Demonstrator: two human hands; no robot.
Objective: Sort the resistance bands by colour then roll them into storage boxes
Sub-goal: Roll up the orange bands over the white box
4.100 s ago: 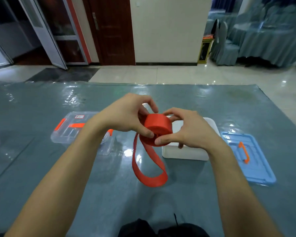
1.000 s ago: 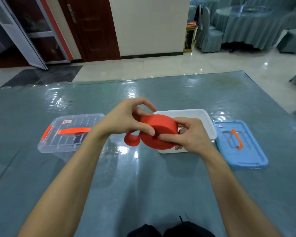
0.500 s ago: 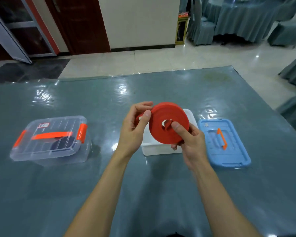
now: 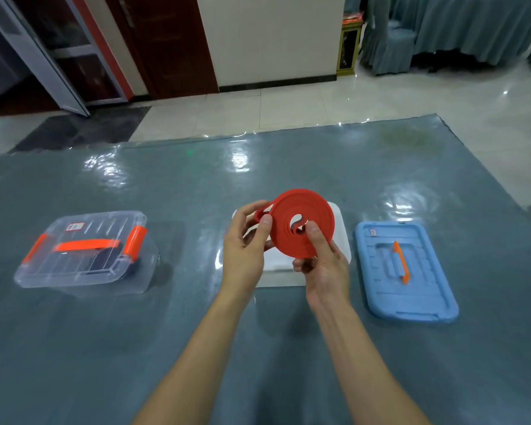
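The red band (image 4: 301,223) is wound into one flat round coil, so it has no long side. It is held up above the white box (image 4: 281,273), tilted, with its broad face and centre hole turned towards the camera. A short loose loop sticks out at its upper left.

The left hand (image 4: 246,256) grips the coil's left rim, thumb on the front and fingers curled behind by the loop. The right hand (image 4: 322,265) pinches the lower right part, thumb laid across the face beside the hole and fingers curled underneath.

On the table (image 4: 74,348) are two boxes: the open white one and a closed clear box (image 4: 86,250) well to the left. One blue lid (image 4: 426,271) lies flat just to the right of the white box.
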